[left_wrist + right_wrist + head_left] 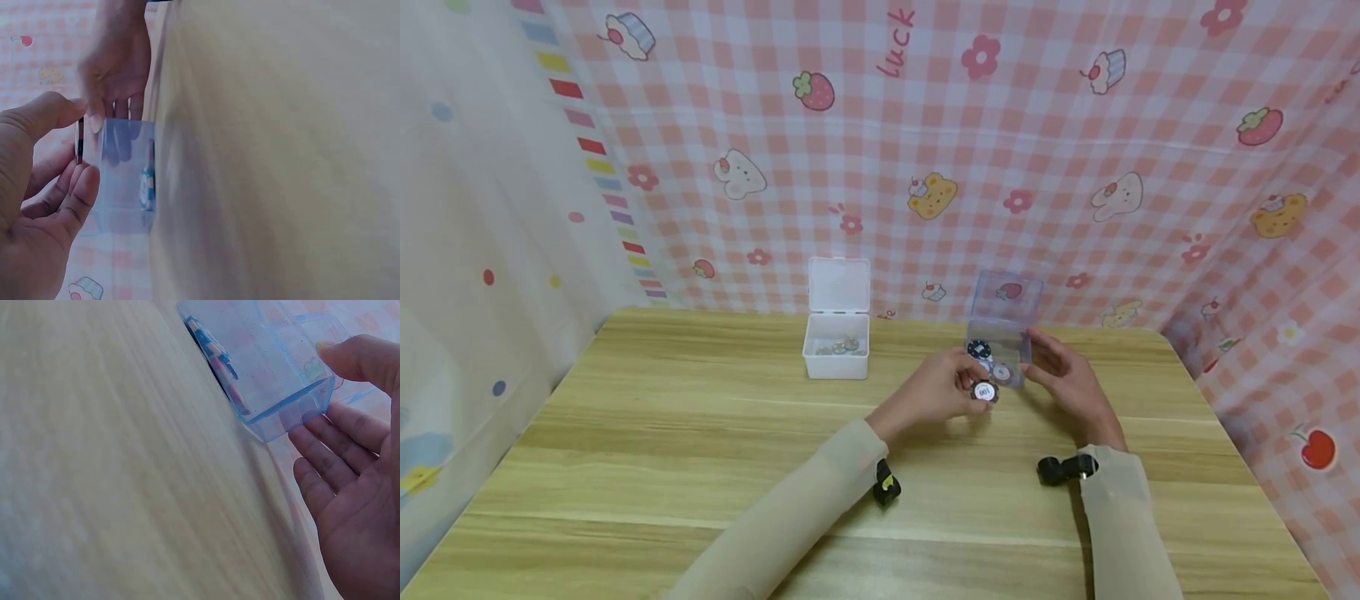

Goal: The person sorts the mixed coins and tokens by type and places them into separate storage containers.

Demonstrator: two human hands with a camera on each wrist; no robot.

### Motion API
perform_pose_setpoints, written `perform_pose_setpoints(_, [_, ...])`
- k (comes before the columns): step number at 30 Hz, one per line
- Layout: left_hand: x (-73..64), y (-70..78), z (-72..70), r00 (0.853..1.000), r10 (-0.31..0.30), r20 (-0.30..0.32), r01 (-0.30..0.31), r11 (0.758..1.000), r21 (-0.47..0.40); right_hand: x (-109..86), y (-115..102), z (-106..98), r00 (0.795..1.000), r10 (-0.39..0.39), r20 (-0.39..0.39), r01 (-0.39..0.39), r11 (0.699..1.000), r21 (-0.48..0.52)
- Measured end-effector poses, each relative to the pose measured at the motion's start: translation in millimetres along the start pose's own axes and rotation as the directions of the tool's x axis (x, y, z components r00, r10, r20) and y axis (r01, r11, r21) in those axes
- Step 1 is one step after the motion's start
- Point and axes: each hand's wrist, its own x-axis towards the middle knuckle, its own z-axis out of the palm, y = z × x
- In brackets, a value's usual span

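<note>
My left hand (942,387) pinches a black-and-white poker chip (984,392) marked 100, at the front of a clear bluish plastic box (1015,342). In the left wrist view the chip (79,140) is seen edge-on between thumb and fingers. The box's lid (1006,297) stands up at the back. Inside lie several chips, among them a black one (978,349) and a paler one (1002,372). With fairly straight fingers, my right hand (1070,385) touches the box's right side; its thumb (353,359) is by the upper edge in the right wrist view.
Left of the clear box, a white plastic box (835,367) stands with its lid raised, holding several shiny coin-like pieces (842,345). Both boxes are near the rear edge of the wooden table (700,483). A pink checked cloth (880,167) hangs behind.
</note>
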Motion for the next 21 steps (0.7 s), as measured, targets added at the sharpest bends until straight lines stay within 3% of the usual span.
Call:
perform_pose_setpoints(16, [37.6,9.5,-9.1,0.994,-0.032,-0.107,0.038,0.998,0.056,1.0,-1.4,-1.2,1.000,-0.004,0.003,0.003,1.000,0.001])
perform_pose_setpoints(21, [45.9,12.1,-12.6,0.993,-0.012,-0.120,0.022,0.996,0.083,-0.1,-1.4,-0.2,1.000,0.006,0.003,-0.006,1.000,0.007])
